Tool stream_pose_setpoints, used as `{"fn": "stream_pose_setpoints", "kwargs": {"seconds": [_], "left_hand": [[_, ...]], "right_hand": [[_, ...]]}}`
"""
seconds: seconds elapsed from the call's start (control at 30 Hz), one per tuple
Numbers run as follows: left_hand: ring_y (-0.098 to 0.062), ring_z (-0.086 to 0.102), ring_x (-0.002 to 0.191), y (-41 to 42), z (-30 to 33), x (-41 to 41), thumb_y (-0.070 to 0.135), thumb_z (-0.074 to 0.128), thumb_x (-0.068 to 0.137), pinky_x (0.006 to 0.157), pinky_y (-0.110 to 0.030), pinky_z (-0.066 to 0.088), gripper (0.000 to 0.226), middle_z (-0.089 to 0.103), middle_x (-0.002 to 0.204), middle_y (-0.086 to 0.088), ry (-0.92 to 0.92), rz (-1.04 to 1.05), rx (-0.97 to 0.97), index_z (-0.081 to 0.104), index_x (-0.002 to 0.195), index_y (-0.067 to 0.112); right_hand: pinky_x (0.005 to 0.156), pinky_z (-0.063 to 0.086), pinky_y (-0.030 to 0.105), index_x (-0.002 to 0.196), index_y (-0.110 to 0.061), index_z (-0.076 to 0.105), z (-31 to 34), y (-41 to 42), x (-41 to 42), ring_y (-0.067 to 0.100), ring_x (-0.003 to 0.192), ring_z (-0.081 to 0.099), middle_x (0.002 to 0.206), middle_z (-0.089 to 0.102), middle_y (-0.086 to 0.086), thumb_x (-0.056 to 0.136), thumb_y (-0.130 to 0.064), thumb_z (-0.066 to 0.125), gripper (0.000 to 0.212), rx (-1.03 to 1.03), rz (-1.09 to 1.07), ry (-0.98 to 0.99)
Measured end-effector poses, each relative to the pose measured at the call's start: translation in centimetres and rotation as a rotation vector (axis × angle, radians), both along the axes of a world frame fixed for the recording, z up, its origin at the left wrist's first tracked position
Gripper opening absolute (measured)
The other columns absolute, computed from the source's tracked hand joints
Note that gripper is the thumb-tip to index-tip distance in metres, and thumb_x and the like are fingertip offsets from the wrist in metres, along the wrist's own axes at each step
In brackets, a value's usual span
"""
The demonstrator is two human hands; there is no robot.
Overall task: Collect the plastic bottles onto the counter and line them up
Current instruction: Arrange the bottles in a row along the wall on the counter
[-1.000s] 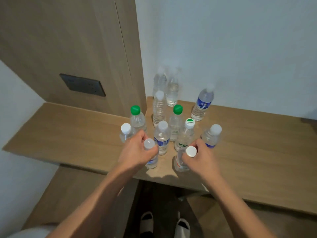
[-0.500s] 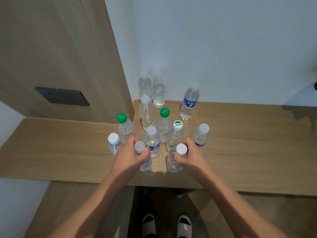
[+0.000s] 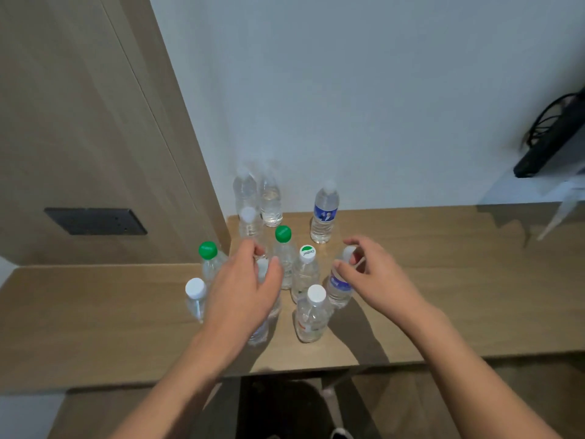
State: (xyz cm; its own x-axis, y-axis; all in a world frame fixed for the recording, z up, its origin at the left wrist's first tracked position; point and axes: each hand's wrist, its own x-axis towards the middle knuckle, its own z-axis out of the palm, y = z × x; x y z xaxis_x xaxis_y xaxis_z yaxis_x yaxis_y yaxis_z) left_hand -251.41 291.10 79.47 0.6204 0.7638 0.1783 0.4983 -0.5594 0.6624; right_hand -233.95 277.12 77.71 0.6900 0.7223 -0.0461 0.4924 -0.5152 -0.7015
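Note:
Several clear plastic bottles stand clustered on the wooden counter point(image 3: 95, 312) near the wall corner. My left hand point(image 3: 243, 289) hovers over the cluster's middle, fingers apart around a white cap, and hides most of the front-left bottle point(image 3: 261, 331). My right hand point(image 3: 376, 274) curls around the cap and neck of a blue-labelled bottle point(image 3: 340, 285); how firm the grip is does not show. The front-right white-capped bottle point(image 3: 311, 315) stands free between my hands. Two green-capped bottles point(image 3: 209, 258) point(image 3: 283, 245) and a far blue-labelled bottle point(image 3: 324, 213) stand untouched.
A wooden panel with a dark socket plate point(image 3: 95, 220) rises at the left, right against the cluster. The white wall is behind. A black device with cables point(image 3: 550, 147) sits at the right edge. Bare counter stretches left and right of the bottles.
Both hands let go of the two front bottles and moved forward, the left over the middle bottles, the right onto the blue-labelled bottle at the right. The view tilted up.

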Motion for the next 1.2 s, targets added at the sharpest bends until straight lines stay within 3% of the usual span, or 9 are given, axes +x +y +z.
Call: {"fn": "stream_pose_setpoints", "kwargs": {"seconds": [0.13,0.23,0.53,0.63,0.77,0.87,0.97,1.07,1.2], "left_hand": [[-0.012,0.052,0.067,-0.1,0.9,2.3,0.041,0.049,0.091,0.055,-0.032,0.036,0.016,0.052,0.066,0.003,0.000,-0.087,0.018,0.048,0.099,0.027],[-0.011,0.053,0.067,0.1,1.6,3.9,0.039,0.052,0.092,0.055,-0.032,0.038,0.012,0.054,0.067,0.004,0.012,-0.065,0.028,0.047,0.098,0.029],[-0.007,0.054,0.062,1.3,3.4,7.4,0.030,0.058,0.089,0.057,-0.029,0.043,0.006,0.059,0.066,0.005,0.018,0.166,-0.075,0.055,0.085,0.026],[-0.010,0.058,0.064,2.0,3.9,7.7,0.033,0.056,0.089,0.063,-0.033,0.050,0.006,0.065,0.069,0.005,0.009,0.235,-0.082,0.056,0.086,0.027],[-0.007,0.055,0.064,3.7,5.3,8.0,0.030,0.057,0.090,0.059,-0.030,0.044,0.006,0.062,0.072,0.004,0.062,0.268,-0.022,0.057,0.087,0.025],[-0.007,0.056,0.064,6.5,6.4,9.2,0.029,0.056,0.090,0.058,-0.028,0.042,0.005,0.062,0.071,0.005,0.133,0.255,0.019,0.056,0.090,0.024],[-0.018,0.060,0.076,11.2,6.3,11.8,0.030,0.053,0.090,0.066,-0.032,0.045,0.013,0.063,0.076,0.007,0.293,0.162,0.038,0.055,0.101,0.022],[-0.026,0.060,0.090,17.0,4.1,15.0,0.030,0.048,0.092,0.071,-0.034,0.045,0.028,0.066,0.098,-0.003,0.500,0.095,0.043,0.050,0.118,0.018],[-0.034,0.058,0.107,22.4,-0.2,18.1,0.028,0.048,0.097,0.075,-0.034,0.041,0.045,0.059,0.122,-0.015,0.681,0.079,-0.026,0.037,0.137,0.011]], "right_hand": [[0.070,0.043,0.025,0.130,-0.027,0.051,0.5,0.0,1.6,0.005,0.080,0.054,0.098,0.051,-0.009,0.091,-0.036,0.061,0.042,0.070,-0.027,-0.028],[0.073,0.049,0.028,0.128,-0.029,0.052,0.7,0.1,3.1,0.006,0.078,0.055,0.100,0.052,-0.009,0.091,-0.037,0.061,0.039,0.101,-0.008,-0.054],[0.070,0.041,0.020,0.132,-0.023,0.049,1.8,3.4,11.4,0.005,0.077,0.053,0.103,0.051,-0.007,0.092,-0.030,0.060,0.042,0.102,0.174,-0.079],[0.076,0.045,0.026,0.132,-0.026,0.047,2.4,6.2,13.0,0.006,0.079,0.056,0.106,0.052,-0.008,0.094,-0.032,0.056,0.040,0.093,0.248,-0.102],[0.081,0.049,0.032,0.133,-0.026,0.047,2.6,10.3,13.2,0.010,0.085,0.056,0.108,0.054,-0.007,0.094,-0.033,0.055,0.041,0.067,0.378,-0.136],[0.079,0.045,0.030,0.134,-0.024,0.047,2.2,14.0,13.8,0.012,0.085,0.054,0.109,0.055,-0.003,0.093,-0.032,0.056,0.043,0.052,0.451,-0.183],[0.077,0.039,0.027,0.137,-0.023,0.044,1.7,18.2,14.7,0.013,0.088,0.055,0.116,0.057,0.000,0.094,-0.034,0.055,0.046,-0.019,0.482,-0.231],[0.080,0.044,0.031,0.141,-0.021,0.039,0.6,23.1,15.2,0.022,0.101,0.059,0.123,0.058,0.005,0.094,-0.035,0.056,0.052,-0.100,0.532,-0.295],[0.083,0.051,0.042,0.148,-0.027,0.029,-1.8,28.3,15.4,0.030,0.100,0.061,0.112,0.062,0.012,0.094,-0.037,0.056,0.061,-0.192,0.557,-0.292]]}}
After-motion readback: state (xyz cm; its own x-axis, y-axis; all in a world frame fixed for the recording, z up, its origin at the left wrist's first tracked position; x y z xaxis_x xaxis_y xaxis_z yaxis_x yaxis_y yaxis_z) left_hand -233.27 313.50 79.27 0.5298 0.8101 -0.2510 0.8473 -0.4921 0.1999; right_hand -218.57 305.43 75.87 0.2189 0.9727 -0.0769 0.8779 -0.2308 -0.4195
